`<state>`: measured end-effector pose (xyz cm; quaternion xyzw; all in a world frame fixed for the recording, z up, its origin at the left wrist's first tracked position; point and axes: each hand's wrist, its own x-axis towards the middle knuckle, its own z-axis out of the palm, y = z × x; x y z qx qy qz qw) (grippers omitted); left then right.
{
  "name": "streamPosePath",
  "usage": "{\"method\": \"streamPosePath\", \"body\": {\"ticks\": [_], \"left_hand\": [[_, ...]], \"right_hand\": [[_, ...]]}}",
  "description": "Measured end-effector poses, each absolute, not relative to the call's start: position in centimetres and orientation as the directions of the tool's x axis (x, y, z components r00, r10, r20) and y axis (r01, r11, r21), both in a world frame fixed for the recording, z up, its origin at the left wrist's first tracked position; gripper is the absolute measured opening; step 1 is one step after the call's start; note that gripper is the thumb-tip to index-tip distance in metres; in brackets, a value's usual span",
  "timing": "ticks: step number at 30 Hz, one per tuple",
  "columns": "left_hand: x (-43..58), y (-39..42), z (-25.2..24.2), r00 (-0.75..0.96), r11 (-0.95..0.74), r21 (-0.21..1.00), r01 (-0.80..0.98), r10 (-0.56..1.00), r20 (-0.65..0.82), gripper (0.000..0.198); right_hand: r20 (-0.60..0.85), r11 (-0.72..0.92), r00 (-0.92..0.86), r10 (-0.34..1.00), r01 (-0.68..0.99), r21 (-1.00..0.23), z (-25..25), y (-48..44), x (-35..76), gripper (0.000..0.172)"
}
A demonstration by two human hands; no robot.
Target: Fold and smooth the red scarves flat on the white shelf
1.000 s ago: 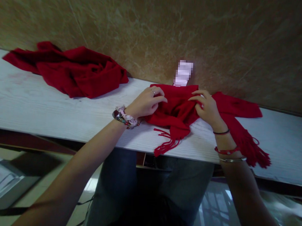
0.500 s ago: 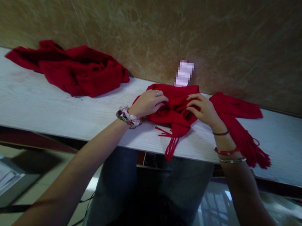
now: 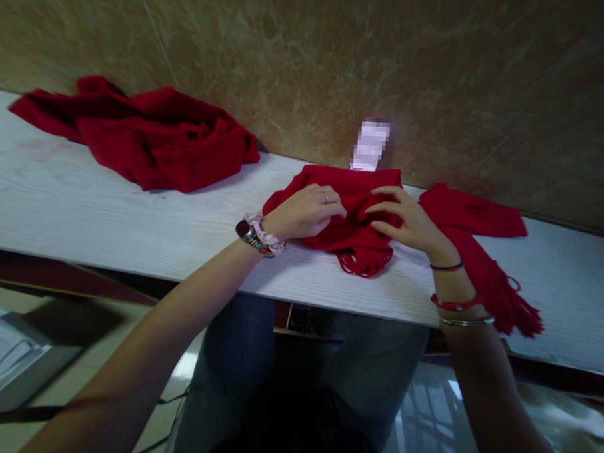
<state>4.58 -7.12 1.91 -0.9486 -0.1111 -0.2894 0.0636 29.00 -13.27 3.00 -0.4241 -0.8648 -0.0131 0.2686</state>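
A red fringed scarf (image 3: 364, 246) lies bunched on the white wooden tabletop (image 3: 132, 226) in front of me. My left hand (image 3: 305, 212) curls its fingers over the scarf's left side. My right hand (image 3: 405, 219) pinches the cloth just to the right of it. The near fringe is gathered up under the bundle. The scarf's other end (image 3: 485, 261) trails right, its tassels reaching the table's front edge.
A second red scarf (image 3: 150, 136) lies crumpled at the back left of the table. A brown marbled wall (image 3: 309, 60) rises directly behind. A small blurred white tag (image 3: 369, 146) stands against the wall behind my hands. My legs and the floor show below the table edge.
The fringe that hung over the table's front edge has been drawn up and tucked into the bundle. Both hands have shifted slightly and gathered the cloth tighter.
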Motion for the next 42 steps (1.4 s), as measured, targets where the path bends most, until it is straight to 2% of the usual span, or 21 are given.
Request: {"method": "streamPosePath", "body": {"ticks": [2,5,9,11,13,16,17,19,24,27,30,32,35,39,42], "left_hand": [[4.9,-7.6,1.8,0.879,-0.983,-0.078,0.169,0.114,0.463,0.022],[5.4,-8.0,1.3,0.928,-0.984,-0.100,0.145,0.100,0.360,0.035],[5.8,-7.9,0.9,0.932,-0.975,-0.146,0.166,0.107,0.345,0.019],[5.7,-7.7,1.0,0.904,-0.967,-0.150,0.205,0.128,0.407,0.018],[5.1,-7.3,1.4,0.806,-0.942,-0.097,0.321,0.218,0.550,0.019],[3.8,-6.4,2.1,0.471,-0.835,0.126,0.536,0.420,0.776,0.021],[3.4,-6.0,2.3,0.372,-0.796,0.196,0.572,0.465,0.803,0.021],[2.8,-5.2,2.3,0.306,-0.760,0.255,0.598,0.511,0.804,0.019],[2.6,-4.2,1.6,0.468,-0.794,0.197,0.575,0.517,0.717,0.021],[2.8,-4.3,1.6,0.490,-0.819,0.211,0.534,0.503,0.712,0.022],[2.9,-4.7,2.0,0.549,-0.857,0.220,0.465,0.475,0.688,0.023],[3.1,-5.0,2.2,0.616,-0.888,0.211,0.408,0.438,0.655,0.025],[3.4,-5.4,2.2,0.676,-0.916,0.195,0.352,0.392,0.623,0.027],[3.6,-5.8,2.2,0.679,-0.915,0.182,0.359,0.390,0.622,0.024],[3.4,-5.7,2.3,0.593,-0.869,0.214,0.447,0.467,0.657,0.026]], "right_hand": [[0.388,0.657,-0.555,0.736,0.723,-0.213,2.9,-13.4,29.2,0.023],[0.286,0.650,-0.588,0.757,0.724,-0.230,2.3,-13.1,29.6,0.020],[0.252,0.649,-0.599,0.760,0.716,-0.257,2.0,-12.7,29.9,0.007],[0.307,0.645,-0.572,0.761,0.717,-0.264,2.4,-12.7,30.0,0.011],[0.436,0.622,-0.483,0.759,0.735,-0.269,3.0,-12.8,30.3,0.013],[0.704,0.519,-0.186,0.685,0.803,-0.293,3.6,-12.7,30.9,0.008],[0.767,0.478,-0.087,0.636,0.825,-0.303,3.7,-12.6,31.0,0.005],[0.815,0.418,0.005,0.579,0.856,-0.303,3.4,-12.3,31.2,0.002],[0.693,0.441,-0.182,0.697,0.872,-0.214,2.1,-11.7,30.9,0.013],[0.690,0.448,-0.198,0.696,0.871,-0.202,2.6,-12.1,30.7,0.022],[0.694,0.488,-0.223,0.685,0.848,-0.209,3.3,-12.8,30.0,0.022],[0.623,0.561,-0.341,0.704,0.804,-0.194,3.2,-13.0,29.2,0.026],[0.426,0.650,-0.546,0.721,0.746,-0.144,1.9,-12.7,28.0,0.037],[0.225,0.657,-0.629,0.744,0.749,-0.081,0.5,-12.1,27.3,0.027],[0.272,0.605,-0.564,0.780,0.790,-0.097,0.9,-12.0,27.5,0.020]]}}
